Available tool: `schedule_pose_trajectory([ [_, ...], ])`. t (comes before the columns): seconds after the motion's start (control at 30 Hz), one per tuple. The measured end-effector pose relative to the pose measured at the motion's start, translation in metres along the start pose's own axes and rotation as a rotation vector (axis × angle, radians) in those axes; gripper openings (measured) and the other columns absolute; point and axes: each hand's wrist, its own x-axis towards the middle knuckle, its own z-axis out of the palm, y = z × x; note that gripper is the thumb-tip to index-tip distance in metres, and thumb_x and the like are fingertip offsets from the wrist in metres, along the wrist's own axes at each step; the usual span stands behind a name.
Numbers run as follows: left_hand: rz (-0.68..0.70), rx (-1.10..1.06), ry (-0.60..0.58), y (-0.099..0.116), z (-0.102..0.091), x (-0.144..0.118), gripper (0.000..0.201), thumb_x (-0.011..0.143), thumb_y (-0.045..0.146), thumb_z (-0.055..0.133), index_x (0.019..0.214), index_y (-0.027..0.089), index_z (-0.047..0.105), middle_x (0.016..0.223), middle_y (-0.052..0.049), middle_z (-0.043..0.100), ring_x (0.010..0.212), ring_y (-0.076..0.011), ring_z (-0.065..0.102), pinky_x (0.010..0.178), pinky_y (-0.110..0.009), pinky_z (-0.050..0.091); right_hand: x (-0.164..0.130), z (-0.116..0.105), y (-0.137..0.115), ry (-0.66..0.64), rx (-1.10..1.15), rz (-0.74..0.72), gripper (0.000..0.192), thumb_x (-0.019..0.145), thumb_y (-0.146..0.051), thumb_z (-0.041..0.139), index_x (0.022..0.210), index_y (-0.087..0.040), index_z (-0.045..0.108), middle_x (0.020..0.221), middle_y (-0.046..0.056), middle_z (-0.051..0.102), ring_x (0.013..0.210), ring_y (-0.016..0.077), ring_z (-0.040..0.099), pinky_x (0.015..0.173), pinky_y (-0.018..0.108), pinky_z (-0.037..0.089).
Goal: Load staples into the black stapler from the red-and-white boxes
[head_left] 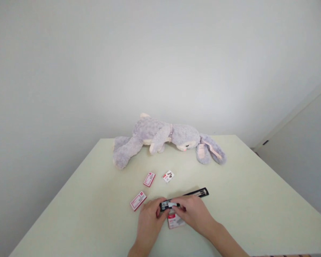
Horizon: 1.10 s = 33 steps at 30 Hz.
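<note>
A black stapler [195, 193] lies swung open on the pale green table [257, 200], its long arm pointing right. My left hand [149, 223] grips its near left end. My right hand [194, 214] pinches the metal staple channel [169, 205] from the right. Under my right hand sits a small red and white staple box [173, 222], partly hidden by my fingers.
Three more small red and white boxes [138, 201] [149, 179] [168, 176] lie on the table left of and beyond the stapler. A grey plush rabbit [163, 137] lies along the far edge against the white wall.
</note>
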Motion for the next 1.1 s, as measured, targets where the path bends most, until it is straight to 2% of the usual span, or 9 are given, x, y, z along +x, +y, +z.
schedule_pose_trajectory([
  [0.23, 0.013, -0.016, 0.026, 0.000, 0.002, -0.005, 0.030, 0.085, 0.027, 0.073, 0.115, 0.029, 0.072, 0.078, 0.003, 0.067, 0.076, -0.0197, 0.060, 0.075, -0.031, 0.041, 0.012, 0.000, 0.002, -0.012, -0.058, 0.006, 0.018, 0.096, -0.033, 0.061, 0.091, -0.029, 0.078, 0.078, -0.001, 0.076, 0.072, 0.0164, 0.067, 0.064, 0.024, 0.034],
  [0.37, 0.011, -0.015, 0.025, 0.001, 0.001, -0.005, 0.029, 0.086, 0.027, 0.073, 0.115, 0.029, 0.072, 0.077, 0.002, 0.066, 0.076, -0.0201, 0.060, 0.075, -0.031, 0.041, 0.008, 0.000, 0.002, -0.022, -0.032, -0.020, 0.021, 0.095, -0.029, 0.060, 0.106, -0.033, 0.077, 0.089, -0.001, 0.079, 0.080, 0.0178, 0.070, 0.068, 0.025, 0.037],
  [0.43, 0.008, -0.008, 0.025, 0.001, 0.001, -0.005, 0.028, 0.086, 0.029, 0.073, 0.115, 0.029, 0.072, 0.076, 0.002, 0.065, 0.075, -0.0204, 0.060, 0.075, -0.032, 0.040, 0.005, 0.001, 0.003, 0.009, -0.031, 0.031, 0.025, 0.094, -0.029, 0.061, 0.115, -0.032, 0.075, 0.088, 0.000, 0.078, 0.079, 0.0185, 0.069, 0.067, 0.025, 0.037],
  [0.53, 0.015, -0.005, 0.023, 0.000, 0.001, -0.005, 0.028, 0.087, 0.031, 0.072, 0.115, 0.028, 0.072, 0.075, 0.002, 0.065, 0.075, -0.0206, 0.060, 0.074, -0.032, 0.041, 0.001, 0.007, 0.001, 0.066, -0.035, 0.163, 0.020, 0.094, -0.032, 0.059, 0.105, -0.028, 0.075, 0.074, 0.000, 0.073, 0.069, 0.0184, 0.065, 0.062, 0.026, 0.034],
  [0.7, 0.013, -0.018, 0.034, -0.001, 0.002, -0.005, 0.028, 0.088, 0.033, 0.072, 0.116, 0.028, 0.071, 0.076, 0.002, 0.066, 0.074, -0.0203, 0.060, 0.074, -0.032, 0.041, -0.015, 0.026, -0.004, 0.076, 0.252, 0.125, 0.028, 0.098, -0.040, 0.055, 0.115, -0.027, 0.072, 0.066, -0.003, 0.064, 0.061, 0.0164, 0.058, 0.061, 0.025, 0.036],
  [0.77, 0.007, -0.014, 0.026, -0.002, 0.003, -0.005, 0.028, 0.089, 0.034, 0.072, 0.116, 0.028, 0.072, 0.075, 0.002, 0.064, 0.074, -0.0204, 0.060, 0.074, -0.032, 0.041, -0.030, 0.033, 0.009, 0.119, 0.391, 0.183, 0.034, 0.098, -0.050, 0.053, 0.108, -0.023, 0.073, 0.063, -0.003, 0.059, 0.060, 0.0160, 0.054, 0.059, 0.025, 0.037],
  [0.87, 0.009, 0.005, 0.006, -0.004, 0.003, -0.005, 0.029, 0.089, 0.035, 0.072, 0.117, 0.029, 0.072, 0.073, 0.003, 0.062, 0.074, -0.0204, 0.059, 0.075, -0.032, 0.041, -0.052, 0.036, 0.045, 0.172, 0.518, 0.368, 0.053, 0.094, -0.067, 0.053, 0.077, -0.019, 0.067, 0.060, -0.002, 0.052, 0.059, 0.0148, 0.047, 0.056, 0.025, 0.036],
  [0.97, 0.028, 0.008, -0.014, -0.005, 0.001, -0.005, 0.030, 0.091, 0.037, 0.070, 0.119, 0.028, 0.072, 0.076, 0.001, 0.064, 0.077, -0.0208, 0.061, 0.076, -0.032, 0.041, -0.058, 0.025, 0.075, 0.192, 0.652, 0.431, 0.057, 0.089, -0.073, 0.056, 0.099, -0.018, 0.069, 0.063, -0.004, 0.050, 0.057, 0.0136, 0.042, 0.053, 0.025, 0.032],
  [1.1, 0.041, -0.010, -0.037, -0.003, -0.001, -0.002, 0.029, 0.091, 0.037, 0.069, 0.119, 0.028, 0.072, 0.080, 0.000, 0.067, 0.078, -0.0214, 0.061, 0.075, -0.033, 0.042, -0.033, -0.001, 0.070, 0.179, 0.741, 0.250, 0.056, 0.084, -0.065, 0.068, 0.113, -0.018, 0.070, 0.070, -0.004, 0.051, 0.064, 0.0139, 0.043, 0.059, 0.025, 0.035],
])
